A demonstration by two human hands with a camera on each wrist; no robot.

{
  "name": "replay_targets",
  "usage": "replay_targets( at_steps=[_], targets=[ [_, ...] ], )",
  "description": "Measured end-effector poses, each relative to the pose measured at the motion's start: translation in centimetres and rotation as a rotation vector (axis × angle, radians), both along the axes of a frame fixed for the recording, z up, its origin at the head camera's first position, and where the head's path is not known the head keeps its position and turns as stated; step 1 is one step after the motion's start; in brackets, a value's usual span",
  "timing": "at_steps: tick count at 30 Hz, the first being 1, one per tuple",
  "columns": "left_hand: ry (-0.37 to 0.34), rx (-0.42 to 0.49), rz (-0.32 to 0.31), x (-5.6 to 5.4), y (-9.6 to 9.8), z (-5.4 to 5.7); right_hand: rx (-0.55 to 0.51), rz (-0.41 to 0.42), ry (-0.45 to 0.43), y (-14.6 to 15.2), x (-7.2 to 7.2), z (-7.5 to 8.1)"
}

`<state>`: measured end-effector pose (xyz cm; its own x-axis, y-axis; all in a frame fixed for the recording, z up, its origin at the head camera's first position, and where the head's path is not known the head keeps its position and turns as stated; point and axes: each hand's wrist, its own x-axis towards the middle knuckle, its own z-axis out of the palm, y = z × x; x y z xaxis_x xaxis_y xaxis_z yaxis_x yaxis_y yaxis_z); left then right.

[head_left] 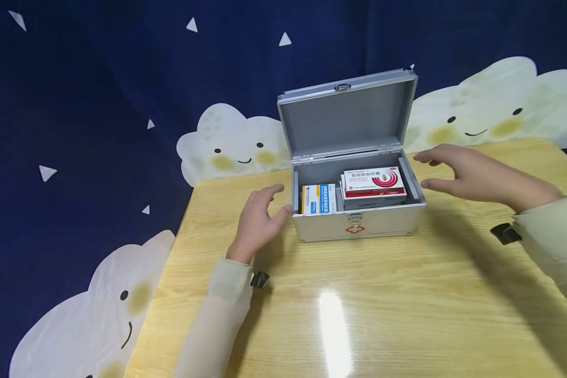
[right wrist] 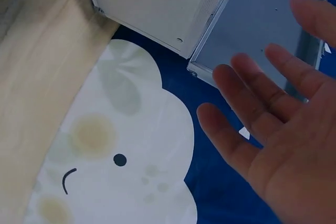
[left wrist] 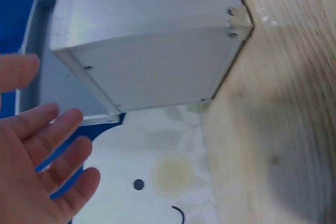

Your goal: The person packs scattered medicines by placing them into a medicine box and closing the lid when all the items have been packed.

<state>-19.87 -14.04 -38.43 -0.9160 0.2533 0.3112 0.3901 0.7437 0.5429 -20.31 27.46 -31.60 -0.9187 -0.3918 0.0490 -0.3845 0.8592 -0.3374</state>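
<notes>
A silver first-aid case [head_left: 331, 228] stands on the table with its lid [head_left: 349, 118] raised. Inside it lie a white-and-red medicine box [head_left: 366, 180] on top of other boxes at the right, and a blue, white and orange medicine box [head_left: 319, 199] at the left. My left hand [head_left: 259, 223] is by the case's left side, fingers loosely spread and holding nothing; its wrist view shows the case's side panel [left wrist: 152, 69]. Beyond the right side, my right hand [head_left: 472, 176] hovers with relaxed fingers, also holding nothing. In the right wrist view its fingers [right wrist: 247, 98] appear apart from the case.
The case sits near the back edge of a light wooden table [head_left: 378, 304]. Behind it hangs a dark blue curtain [head_left: 123, 79] with white triangles and smiling clouds [head_left: 236, 139]. Each wrist wears a black strap mount [head_left: 260, 280].
</notes>
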Motion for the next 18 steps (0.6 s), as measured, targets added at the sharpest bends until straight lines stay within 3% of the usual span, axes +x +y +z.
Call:
replay_targets(
  at_steps=[4, 8, 13, 18],
  targets=[
    [0.061, -0.008, 0.036, 0.8, -0.4, 0.6, -0.050, 0.012, 0.098, 0.9, 0.8, -0.9],
    [0.055, 0.072, 0.035, 0.7, -0.7, 0.7, -0.061, -0.033, 0.156, 1.5, 1.1, -1.5],
    [0.027, 0.155, 0.033, -0.4, -0.9, 0.4, -0.083, -0.113, 0.137, 1.9, 0.5, -2.0],
    [0.013, 0.166, 0.032, -1.8, -0.8, 0.9, -0.097, -0.186, 0.090, 2.3, -0.5, -2.3]
  ],
)
